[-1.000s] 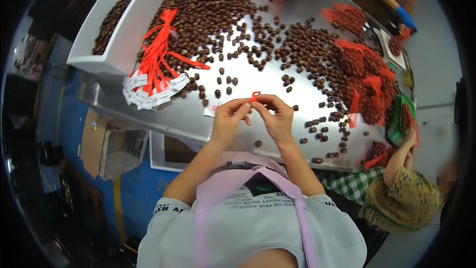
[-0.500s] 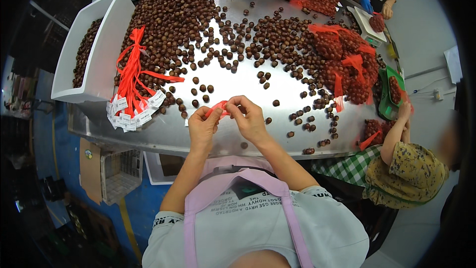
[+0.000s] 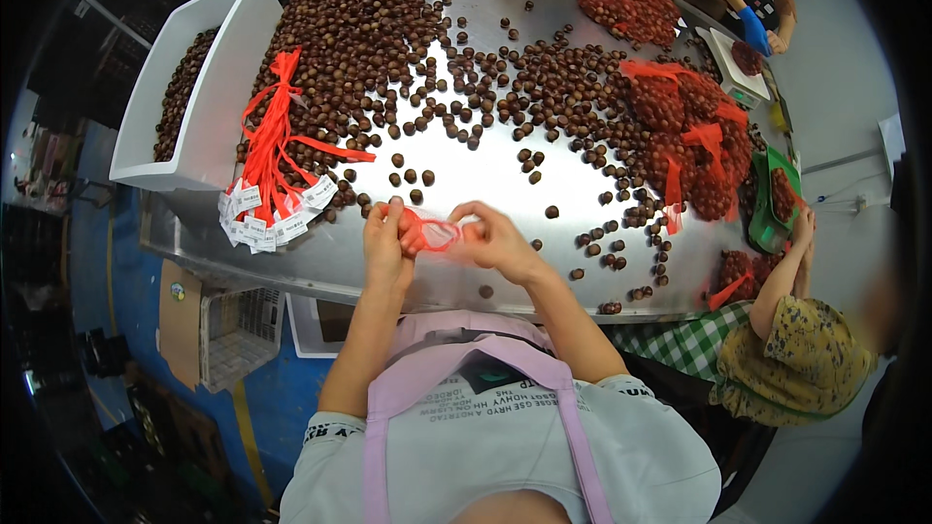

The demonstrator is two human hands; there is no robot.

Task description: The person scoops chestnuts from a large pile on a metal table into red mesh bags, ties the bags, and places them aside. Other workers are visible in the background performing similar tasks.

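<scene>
My left hand [image 3: 386,245] and my right hand [image 3: 493,236] hold a small red mesh bag [image 3: 431,233] stretched between them, just above the near edge of a shiny metal table [image 3: 505,175]. Loose brown nuts [image 3: 408,78] lie spread over the table, thick at the far left and sparse near my hands. A bundle of empty red mesh bags with white tags [image 3: 270,160] lies to the left of my left hand.
A white bin [image 3: 209,107] with nuts in it stands at the table's left end. Filled red mesh bags [image 3: 694,131] pile up at the right. A person in a patterned top [image 3: 791,359] works at the right; blue-gloved hands [image 3: 752,29] work at the far end near a scale.
The view has shifted, so the table sits lower and more to the left. My hands have pulled the red mesh bag wider apart between them.
</scene>
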